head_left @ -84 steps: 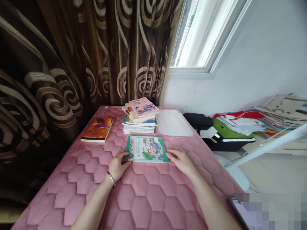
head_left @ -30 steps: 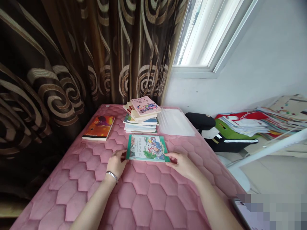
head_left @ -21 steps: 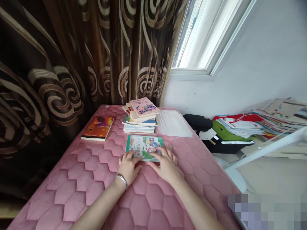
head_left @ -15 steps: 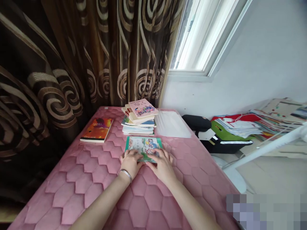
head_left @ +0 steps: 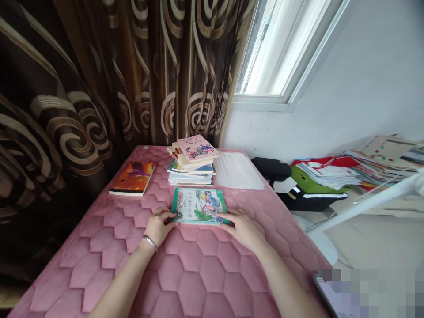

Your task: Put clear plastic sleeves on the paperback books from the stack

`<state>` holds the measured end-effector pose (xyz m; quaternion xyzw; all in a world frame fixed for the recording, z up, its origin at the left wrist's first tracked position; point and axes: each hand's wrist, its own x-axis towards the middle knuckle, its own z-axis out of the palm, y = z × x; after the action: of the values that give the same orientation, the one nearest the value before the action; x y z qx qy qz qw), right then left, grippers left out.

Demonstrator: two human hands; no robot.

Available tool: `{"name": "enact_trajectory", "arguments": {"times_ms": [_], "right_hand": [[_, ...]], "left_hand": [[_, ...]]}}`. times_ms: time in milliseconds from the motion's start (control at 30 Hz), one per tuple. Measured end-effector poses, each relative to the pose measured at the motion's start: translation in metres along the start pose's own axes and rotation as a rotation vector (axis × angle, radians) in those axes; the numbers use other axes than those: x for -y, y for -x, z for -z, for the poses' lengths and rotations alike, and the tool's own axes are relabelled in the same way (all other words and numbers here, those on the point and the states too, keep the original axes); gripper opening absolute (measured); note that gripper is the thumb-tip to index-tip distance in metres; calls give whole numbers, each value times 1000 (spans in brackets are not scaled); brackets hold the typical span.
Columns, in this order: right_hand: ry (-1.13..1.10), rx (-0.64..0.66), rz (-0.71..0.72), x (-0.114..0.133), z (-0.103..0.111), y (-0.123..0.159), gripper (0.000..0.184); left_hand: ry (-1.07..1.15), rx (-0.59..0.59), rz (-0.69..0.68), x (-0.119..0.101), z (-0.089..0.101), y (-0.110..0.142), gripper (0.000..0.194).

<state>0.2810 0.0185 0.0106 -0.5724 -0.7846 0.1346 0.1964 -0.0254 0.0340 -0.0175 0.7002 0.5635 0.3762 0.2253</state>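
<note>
Fingers [head_left: 168, 215] of the left hand [head_left: 157, 227] are bracketing the left near corner of the green-bordered book [head_left: 200, 205], thumb sitting by the near edge. Right hand [head_left: 244, 227] is mirroring that: fingertips resting on the cover near the right edge, thumb at the near edge. Both finger gaps are looking narrow; from where I'm standing, can't tell if either is actually pinching. Book is lying flat, cover up, on the pink quilted mattress [head_left: 192, 276], just this side of a book stack [head_left: 191, 170]. Pink book [head_left: 198, 148] is topping that stack. Orange book [head_left: 133, 177] is lying off to the left, apart from both hands. White sheet [head_left: 239, 172] is lying just right of the stack. Silver bracelet [head_left: 150, 243] is circling the left wrist. Patterned curtain [head_left: 145, 79] is hanging behind.
</note>
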Motion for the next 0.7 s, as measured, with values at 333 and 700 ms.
{"name": "enact_trajectory", "arguments": {"times_ms": [333, 700], "right_hand": [[-91, 63, 86, -16, 2, 1, 38], [-141, 110, 58, -25, 5, 0, 43]], "left_hand": [[138, 52, 21, 1, 10, -1, 32], [91, 116, -33, 5, 17, -6, 26]]}}
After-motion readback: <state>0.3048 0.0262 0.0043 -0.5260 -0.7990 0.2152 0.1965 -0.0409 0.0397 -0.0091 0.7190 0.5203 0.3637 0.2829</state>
